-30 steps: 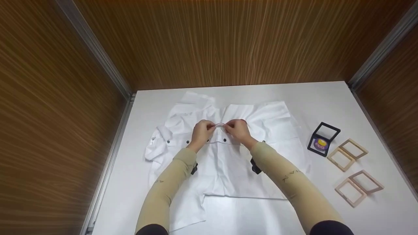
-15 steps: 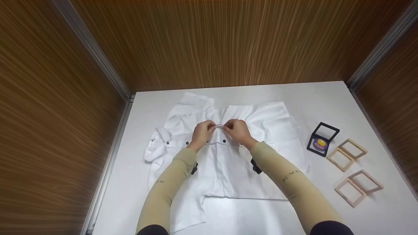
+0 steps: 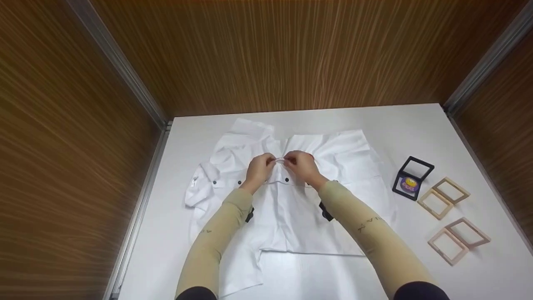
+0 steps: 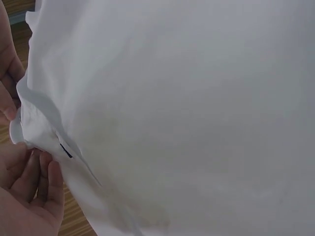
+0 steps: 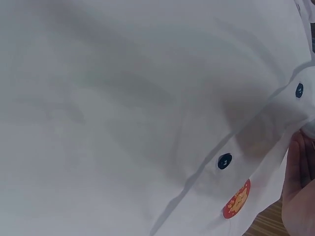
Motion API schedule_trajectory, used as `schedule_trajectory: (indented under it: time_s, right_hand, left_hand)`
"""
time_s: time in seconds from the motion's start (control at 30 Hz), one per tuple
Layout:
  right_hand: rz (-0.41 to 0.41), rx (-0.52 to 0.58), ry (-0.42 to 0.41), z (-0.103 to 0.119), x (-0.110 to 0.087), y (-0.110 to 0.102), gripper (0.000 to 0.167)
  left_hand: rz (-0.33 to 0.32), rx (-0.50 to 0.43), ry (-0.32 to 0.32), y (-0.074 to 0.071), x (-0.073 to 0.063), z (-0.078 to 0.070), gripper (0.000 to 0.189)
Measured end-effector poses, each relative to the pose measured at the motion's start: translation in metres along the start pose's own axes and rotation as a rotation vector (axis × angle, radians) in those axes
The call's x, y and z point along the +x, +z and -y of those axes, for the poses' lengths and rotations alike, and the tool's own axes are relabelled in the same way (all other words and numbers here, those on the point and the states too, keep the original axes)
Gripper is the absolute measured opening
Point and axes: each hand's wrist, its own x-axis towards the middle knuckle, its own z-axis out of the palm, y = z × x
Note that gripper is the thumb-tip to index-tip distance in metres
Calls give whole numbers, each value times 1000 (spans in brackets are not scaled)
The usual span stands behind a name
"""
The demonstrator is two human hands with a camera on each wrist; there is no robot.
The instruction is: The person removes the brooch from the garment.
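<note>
A white shirt with dark buttons lies spread over the table. Near its middle, my left hand pinches the edge of the buttoned strip. Close beside it, my right hand pinches the same strip, and a short raised fold of cloth arches between both sets of fingertips. A dark-edged slit, like a buttonhole, shows near the fingers in the left wrist view. The right wrist view shows a dark button on the strip and a red oval patch with a gold figure near it.
Three hinged frame-like cases stand open on the table at the right: a black case with a purple and yellow badge, a gold case and a pink case. Wood-grain panels enclose the back and sides.
Both hands stay at the same spot on the shirt. The fingers have shifted slightly and the raised fold between them looks a little flatter.
</note>
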Motion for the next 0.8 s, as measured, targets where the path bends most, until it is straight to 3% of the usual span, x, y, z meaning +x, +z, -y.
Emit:
schedule_trajectory:
  time_s: [0.53, 0.8]
  right_hand:
    - [-46, 103, 113, -1, 0, 9, 18]
    - [-76, 143, 130, -2, 1, 12, 18]
  left_hand:
    - [-61, -37, 22, 9, 4, 0, 13]
    - [-47, -71, -3, 10, 4, 0, 14]
